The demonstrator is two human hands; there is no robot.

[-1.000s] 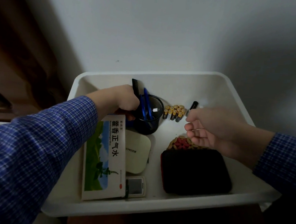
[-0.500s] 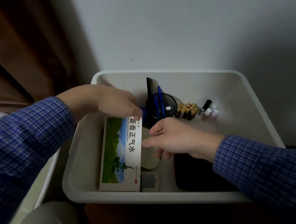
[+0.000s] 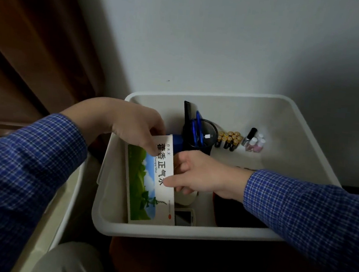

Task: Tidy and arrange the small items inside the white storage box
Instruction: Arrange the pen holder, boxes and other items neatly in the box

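Note:
The white storage box (image 3: 186, 233) stands against the wall. A flat medicine box (image 3: 147, 185) with a green landscape print and Chinese characters lies along its left side. My left hand (image 3: 135, 125) pinches the far end of that medicine box. My right hand (image 3: 199, 175) grips its right edge, thumb on top. Behind them stands a black mesh pen cup (image 3: 200, 135) holding blue scissors and a black comb. Several gold-topped batteries (image 3: 228, 139) and small nail polish bottles (image 3: 253, 140) stand at the back. A white rounded device (image 3: 187, 199) is mostly hidden under my right hand.
A small white device with a screen (image 3: 185, 217) lies by the box's front wall. A black case (image 3: 232, 211) sits partly hidden under my right forearm. Another white container's rim (image 3: 70, 191) is at the left. A brown curtain (image 3: 29, 44) hangs at the left.
My right hand came across from the right side of the box and took hold of the medicine box's right edge. My left hand left the pen cup and pinched the medicine box's far end.

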